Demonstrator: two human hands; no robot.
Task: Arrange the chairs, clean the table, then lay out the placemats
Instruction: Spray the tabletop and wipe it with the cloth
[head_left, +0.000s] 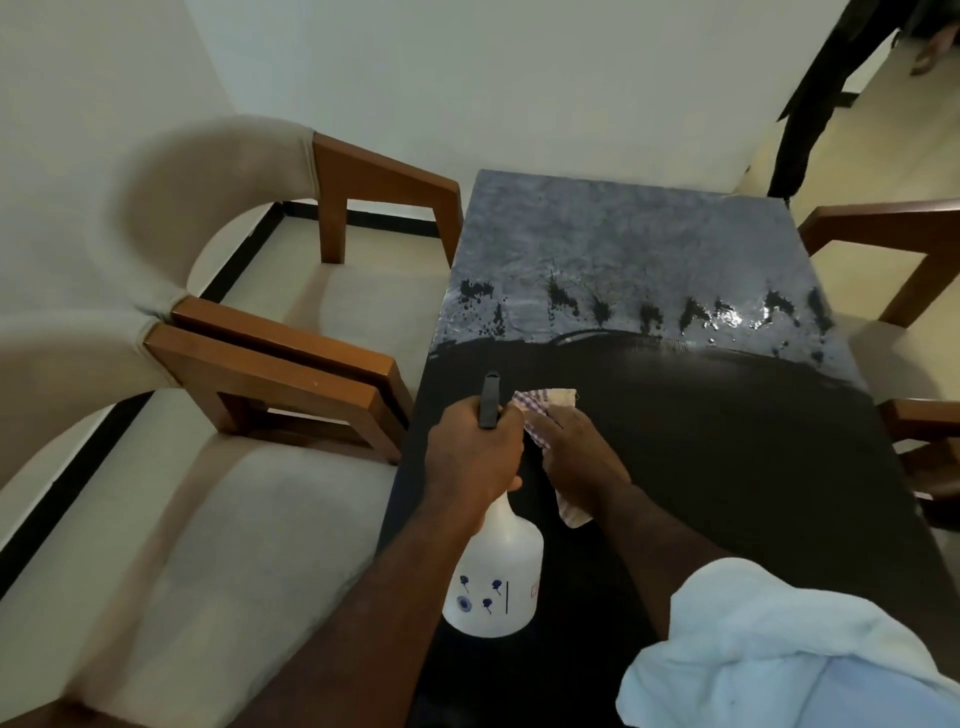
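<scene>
White walls close in a corner around a dark bench (727, 467) whose far part is grey and streaked with wet splashes, while the near part looks uniformly black. Two beige upholstered chairs (291, 374) with wooden arms stand side by side along the bench's left edge, arms just beside it; more wooden chair arms (883, 223) show at the right edge. The left hand (475, 447) grips the neck of a white spray bottle (493, 577), its dark nozzle pointing away over the bench. Just beside it, the right hand (582, 457) lies flat, pressing a checked cloth (540, 402) onto the bench top. A pale blue sleeve (779, 649) fills the lower right corner.
</scene>
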